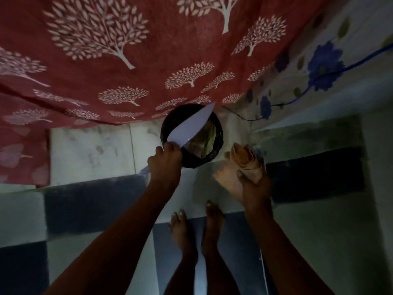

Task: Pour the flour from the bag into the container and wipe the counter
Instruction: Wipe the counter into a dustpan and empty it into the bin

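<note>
The left hand [164, 160] pinches a white sheet of paper [191, 125], tilted over a black bin [215, 150] on the tiled floor [91, 150] beside a red tree-print curtain [127, 60]. The right hand [253, 186] grips a bunched tan cloth [244, 162], perhaps the wiping rag, just right of the bin.

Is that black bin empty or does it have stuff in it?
Has stuff: crumpled wrappers show inside the black bin, under the white paper.
</note>
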Motion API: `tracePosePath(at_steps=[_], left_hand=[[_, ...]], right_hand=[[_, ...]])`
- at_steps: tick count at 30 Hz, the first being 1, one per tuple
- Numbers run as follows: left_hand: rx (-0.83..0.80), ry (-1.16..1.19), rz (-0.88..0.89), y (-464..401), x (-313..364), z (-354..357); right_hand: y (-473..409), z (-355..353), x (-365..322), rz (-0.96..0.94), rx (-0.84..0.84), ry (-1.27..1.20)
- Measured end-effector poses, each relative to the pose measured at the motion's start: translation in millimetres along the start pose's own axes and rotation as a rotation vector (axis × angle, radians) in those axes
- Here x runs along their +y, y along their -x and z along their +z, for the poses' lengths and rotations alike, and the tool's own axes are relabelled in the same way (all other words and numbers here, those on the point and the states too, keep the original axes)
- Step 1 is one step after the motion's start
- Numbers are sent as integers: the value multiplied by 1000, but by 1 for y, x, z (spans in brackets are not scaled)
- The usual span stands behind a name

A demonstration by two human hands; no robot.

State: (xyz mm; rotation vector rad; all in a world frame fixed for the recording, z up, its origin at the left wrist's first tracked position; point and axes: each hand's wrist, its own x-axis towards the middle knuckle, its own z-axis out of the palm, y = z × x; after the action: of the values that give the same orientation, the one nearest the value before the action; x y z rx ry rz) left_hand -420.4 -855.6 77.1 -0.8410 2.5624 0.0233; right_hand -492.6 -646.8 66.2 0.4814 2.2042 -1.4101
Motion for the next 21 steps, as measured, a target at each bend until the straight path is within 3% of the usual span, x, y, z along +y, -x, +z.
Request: tracePosePath(at_steps=[6, 15, 21], left_hand=[[-67, 163, -153, 4, -6, 0], [25, 94, -69, -6, -24, 2], [11, 330, -104, -18, -43, 15]], right_hand=[[0, -2, 9, 49, 10, 37], [-13, 7, 9, 4, 6, 36], [-25, 15, 9, -17, -4, 21]])
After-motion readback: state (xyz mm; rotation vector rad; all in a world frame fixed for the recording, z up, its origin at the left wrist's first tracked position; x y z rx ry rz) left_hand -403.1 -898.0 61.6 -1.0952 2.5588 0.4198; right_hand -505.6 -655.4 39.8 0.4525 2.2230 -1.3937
